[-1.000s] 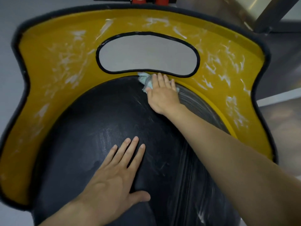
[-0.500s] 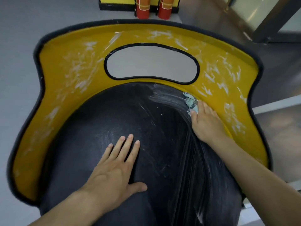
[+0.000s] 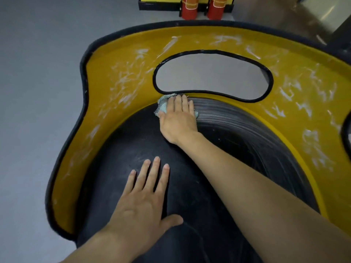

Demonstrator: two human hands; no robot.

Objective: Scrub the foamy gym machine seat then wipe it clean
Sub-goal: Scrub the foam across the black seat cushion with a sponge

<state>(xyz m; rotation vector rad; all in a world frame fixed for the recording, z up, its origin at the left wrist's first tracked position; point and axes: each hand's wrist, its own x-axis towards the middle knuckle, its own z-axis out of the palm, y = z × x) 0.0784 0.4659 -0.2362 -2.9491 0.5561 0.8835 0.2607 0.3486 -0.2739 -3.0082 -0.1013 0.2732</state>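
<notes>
Presses the right hand (image 3: 177, 120) flat onto a pale, mesh-edged cloth (image 3: 161, 108), fingers straight and close together, none curled round it. Holds the cloth only by pressing it against the black seat pad (image 3: 117, 168). Shows cloth poking out past the fingertips and on the thumb side, plus a scrap at the little-finger edge.

Works at the far upper edge of the seat pad, right where it meets the yellow shell (image 3: 114, 78). Reaches almost to the black-rimmed oval opening (image 3: 210, 76) in that shell, just beyond the fingertips. Shows fine pale curved streaks (image 3: 237, 118) on the pad immediately right of the pressing hand, sweeping back down the pad's right flank beside the forearm.

Rests the left hand (image 3: 144, 196) palm down on the same pad, nearer the body than the right hand and to its left, well apart from the cloth. Keeps those fingers straight and slightly spread, thumb out sideways, nothing held.

Shows white foam smears (image 3: 125, 82) across the yellow shell, both left of the working hand and far to its right.

Beyond the shell, past the fingertips, shows two red cylinders (image 3: 189, 8) standing on grey floor (image 3: 38, 73).
</notes>
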